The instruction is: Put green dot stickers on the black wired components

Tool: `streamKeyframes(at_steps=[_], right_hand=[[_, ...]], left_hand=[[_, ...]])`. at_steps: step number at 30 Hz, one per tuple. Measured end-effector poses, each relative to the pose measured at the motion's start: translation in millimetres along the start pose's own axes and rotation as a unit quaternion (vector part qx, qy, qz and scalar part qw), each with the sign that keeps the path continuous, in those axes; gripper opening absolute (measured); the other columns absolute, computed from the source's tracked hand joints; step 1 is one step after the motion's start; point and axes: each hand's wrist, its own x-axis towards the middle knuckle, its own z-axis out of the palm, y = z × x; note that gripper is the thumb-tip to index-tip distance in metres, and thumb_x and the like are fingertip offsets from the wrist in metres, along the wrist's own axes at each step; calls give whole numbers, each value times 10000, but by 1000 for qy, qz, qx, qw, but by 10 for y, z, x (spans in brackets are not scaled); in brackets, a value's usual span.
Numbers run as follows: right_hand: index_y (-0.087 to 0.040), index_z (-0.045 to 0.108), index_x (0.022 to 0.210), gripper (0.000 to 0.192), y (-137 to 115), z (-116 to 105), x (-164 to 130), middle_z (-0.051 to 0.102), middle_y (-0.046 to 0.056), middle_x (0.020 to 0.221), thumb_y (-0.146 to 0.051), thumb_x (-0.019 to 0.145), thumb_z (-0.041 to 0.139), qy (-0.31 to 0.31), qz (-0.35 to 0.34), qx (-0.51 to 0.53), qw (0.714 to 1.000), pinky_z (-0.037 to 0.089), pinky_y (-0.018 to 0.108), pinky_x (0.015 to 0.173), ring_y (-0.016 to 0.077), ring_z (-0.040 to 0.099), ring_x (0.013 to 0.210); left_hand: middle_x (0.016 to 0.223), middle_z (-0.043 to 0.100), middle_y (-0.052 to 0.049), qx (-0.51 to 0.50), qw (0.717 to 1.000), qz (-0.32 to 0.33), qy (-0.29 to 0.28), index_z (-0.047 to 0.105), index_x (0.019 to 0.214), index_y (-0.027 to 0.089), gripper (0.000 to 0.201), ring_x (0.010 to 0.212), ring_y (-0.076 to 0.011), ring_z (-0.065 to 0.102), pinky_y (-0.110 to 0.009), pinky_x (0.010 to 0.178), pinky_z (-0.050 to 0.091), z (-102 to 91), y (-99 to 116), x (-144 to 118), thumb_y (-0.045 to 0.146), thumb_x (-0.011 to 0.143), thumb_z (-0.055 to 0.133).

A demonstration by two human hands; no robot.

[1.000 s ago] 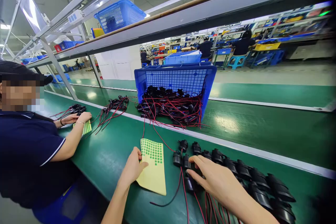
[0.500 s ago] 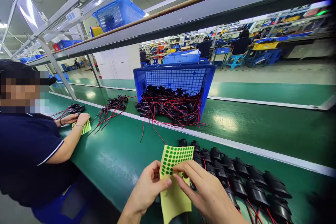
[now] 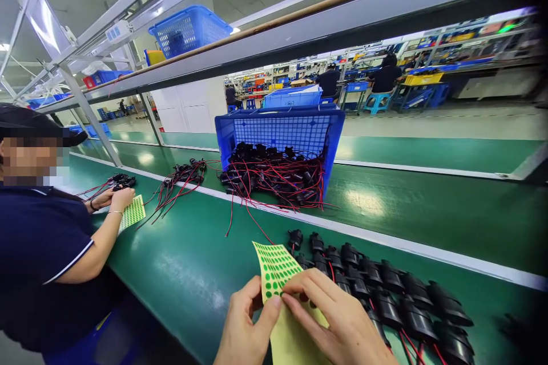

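My left hand (image 3: 250, 319) grips a pale yellow sheet of green dot stickers (image 3: 285, 333) by its left edge, thumb on the front. The sheet's upper part bends away, and several rows of green dots show there; its lower part is bare. At the lowest row, the thumb and index finger of my right hand (image 3: 331, 313) pinch at a green dot sticker; whether it has lifted is hidden by the fingertips. Beyond and to the right of my hands, black cylindrical motor-like parts (image 3: 387, 305) with red wires lie in rows on the green bench.
A blue crate (image 3: 336, 151) on its side spills black parts with red and black wires (image 3: 274, 174). On the left a co-worker (image 3: 47, 251) handles another sticker sheet (image 3: 133, 212) beside small wired piles (image 3: 186, 174). An overhead shelf holds a blue basket (image 3: 190, 28).
The sticker sheet has tilted and bent, its top moving left and down. My right hand's fingertips have come together at the lowest dots, close to my left thumb.
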Motion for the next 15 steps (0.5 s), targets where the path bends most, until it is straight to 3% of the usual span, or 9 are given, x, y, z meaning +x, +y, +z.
streamKeyframes(at_steps=[5, 9, 12, 15], right_hand=[[-235, 610, 893, 223, 1, 72, -17, 693, 7, 771, -147, 1024, 453, -14, -42, -11, 999, 506, 244, 586, 148, 660, 664], [-234, 569, 917, 185, 13, 41, 6, 694, 9, 806, -100, 997, 469, -18, -42, -2, 999, 515, 229, 629, 144, 676, 714], [-240, 539, 940, 167, 39, -25, 49, 688, 3, 819, -91, 989, 485, -16, -31, 3, 999, 519, 215, 638, 137, 687, 730], [-248, 530, 945, 174, 71, -61, 83, 689, -2, 826, -90, 995, 476, -20, -17, 7, 1000, 530, 208, 638, 133, 697, 728]], left_hand=[[907, 740, -83, 10, 998, -68, 13, 716, 1055, 168, 589, 827, -227, 665, -310, 760, 524, -159, -249, 88, 709, 892, 548], [785, 708, -79, 155, 982, -86, 63, 676, 882, 166, 643, 742, -243, 659, -342, 691, 532, -612, -461, 207, 775, 861, 473], [962, 707, -119, 253, 959, -52, 118, 657, 953, 185, 484, 903, -293, 656, -403, 810, 525, -984, -481, 369, 653, 860, 576], [1177, 650, -129, 343, 927, 7, 150, 624, 1110, 217, 306, 1121, -297, 596, -451, 1000, 468, -1168, -395, 738, 458, 941, 542]])
